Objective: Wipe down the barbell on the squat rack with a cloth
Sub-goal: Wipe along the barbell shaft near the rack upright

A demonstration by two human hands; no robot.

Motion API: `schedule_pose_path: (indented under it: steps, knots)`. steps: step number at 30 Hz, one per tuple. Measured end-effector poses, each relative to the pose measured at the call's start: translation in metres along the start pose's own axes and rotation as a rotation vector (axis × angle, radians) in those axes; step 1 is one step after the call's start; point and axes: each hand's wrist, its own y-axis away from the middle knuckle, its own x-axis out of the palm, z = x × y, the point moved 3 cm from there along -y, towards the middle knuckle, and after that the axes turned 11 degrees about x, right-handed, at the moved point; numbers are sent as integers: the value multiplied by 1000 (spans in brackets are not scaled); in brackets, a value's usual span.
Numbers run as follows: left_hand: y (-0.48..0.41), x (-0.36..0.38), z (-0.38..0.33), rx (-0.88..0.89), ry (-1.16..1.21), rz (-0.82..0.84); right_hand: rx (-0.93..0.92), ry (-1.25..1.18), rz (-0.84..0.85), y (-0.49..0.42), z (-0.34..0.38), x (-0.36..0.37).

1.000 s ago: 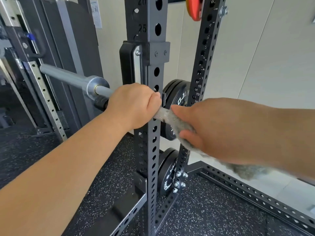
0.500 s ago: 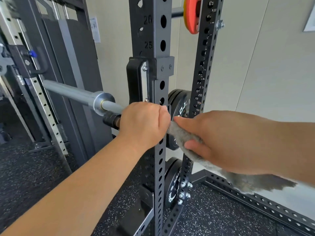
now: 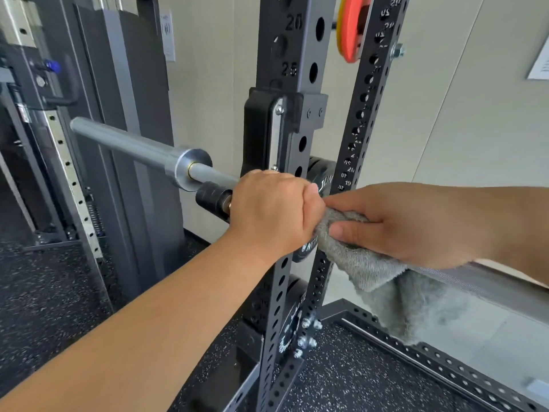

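The barbell (image 3: 205, 173) runs level across the squat rack (image 3: 298, 49), its thick silver sleeve sticking out to the left and its thinner shaft passing the black hook (image 3: 258, 129) bolted to the front upright. Where the shaft sits in the hook is hidden behind the left hand (image 3: 273, 209).

That hand is balled into a fist round the shaft, knuckles up, fingers fully curled under the bar, just right of the collar and in front of the upright. The right hand (image 3: 410, 224) touches it on the far side, its fingers bent over a grey cloth (image 3: 371, 263) and its thumb pressing the fabric from below, so the cloth is pinched round the bar. The loose part of the cloth hangs down beneath the right hand and forearm. Further right, a stretch of knurled shaft shows under the forearm.

Black weight plates (image 3: 322, 173) are stored behind the upright, partly covered by both hands, and an orange plate (image 3: 352, 31) hangs near the top of the rack. The floor (image 3: 356, 382) is dark speckled rubber.
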Motion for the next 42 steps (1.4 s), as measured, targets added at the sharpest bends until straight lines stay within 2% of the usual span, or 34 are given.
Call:
schedule_pose_path:
  steps: [3, 5, 7, 10, 13, 16, 17, 18, 20, 21, 24, 27, 28, 30, 31, 35, 37, 39, 41, 42]
  knots:
    - [0, 0, -1, -8, 3, -32, -40, 198, -187, 4, -8, 7]
    - [0, 1, -1, -8, 17, -33, -30, 293, -140, 15, -12, 8]
    - [2, 1, -1, -8, 7, -37, -25, 273, -151, 16, -10, 8]
    - [0, 0, -1, -10, -12, -26, -30, 143, -316, 1, 5, 14]
    - [0, 0, -1, -8, -13, -3, -1, 137, -382, -7, 4, 24]
    - [0, 1, -1, -12, -12, -13, 199, -97, -316, 2, -2, 31]
    - [-1, 1, -1, -16, -11, -15, 206, -100, -307, 6, -5, 32]
    - [-1, 2, -1, -19, -9, -14, 121, 69, -246, 7, 1, 31]
    - [-1, 2, 0, -18, -8, -15, 69, -156, -83, 5, -2, 23]
    - [-1, 2, 0, -19, -6, -16, 71, -157, -143, 4, -2, 11]
    - [1, 1, -1, -32, 6, -1, 50, -111, -170, 3, 3, 2]
    - [0, 0, -2, -51, 11, 37, 85, 137, -401, 14, 8, 16]
    - [0, 0, -3, -54, 15, 50, 92, 149, -448, 16, 9, 21]
    - [0, 0, -3, -54, 10, 60, 191, 221, -441, 13, 9, 22]
    - [-1, 0, -3, -53, 5, 63, 160, 199, -411, 12, 14, 18]
    - [-3, -1, -1, -82, -18, 81, 132, 38, -153, -2, 6, 7]
    - [-1, 0, -2, -90, -11, 104, 152, -84, -183, 3, 3, 9]
    - [0, -1, -4, -97, -15, 110, 127, 40, -205, 6, 0, 21]
    - [-1, -1, -4, -110, -16, 108, 191, 79, -177, 11, 10, 24]
    - [-2, -1, -5, -115, -19, 108, 261, 74, -247, 11, 13, 22]
